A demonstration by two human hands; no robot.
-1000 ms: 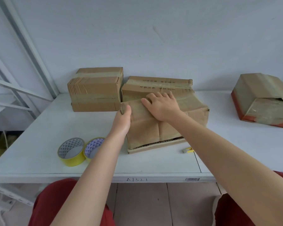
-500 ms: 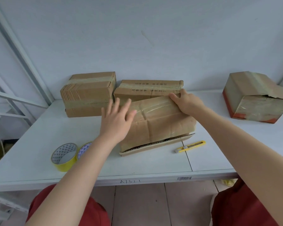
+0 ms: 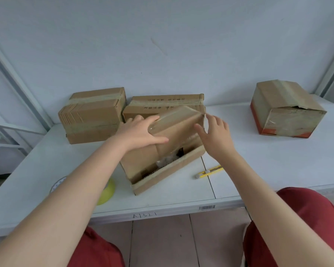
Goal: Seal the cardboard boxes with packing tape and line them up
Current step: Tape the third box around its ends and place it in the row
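Observation:
A brown cardboard box [image 3: 174,135] stands tilted at the middle of the white table [image 3: 268,160]. Its top is taped, and its lower front flap [image 3: 168,170] gapes, showing dark contents. My left hand [image 3: 139,132] holds the box's upper left part, fingers over the top and thumb across the front face. At the box's right end my right hand [image 3: 216,135] is open with spread fingers, the thumb at the front face. Two tape rolls [image 3: 107,190] lie left of the box, mostly hidden behind my left forearm.
Two taped boxes stand side by side at the back wall, one at the left [image 3: 93,114] and one behind the held box [image 3: 168,101]. A worn box with a red base [image 3: 285,110] sits far right. A yellow utility knife [image 3: 208,172] lies right of the held box.
The box has turned and tilted, and its lower flap gapes wider. My left hand moved onto its upper left part. My right hand let go of the far top corner and opened at the right end.

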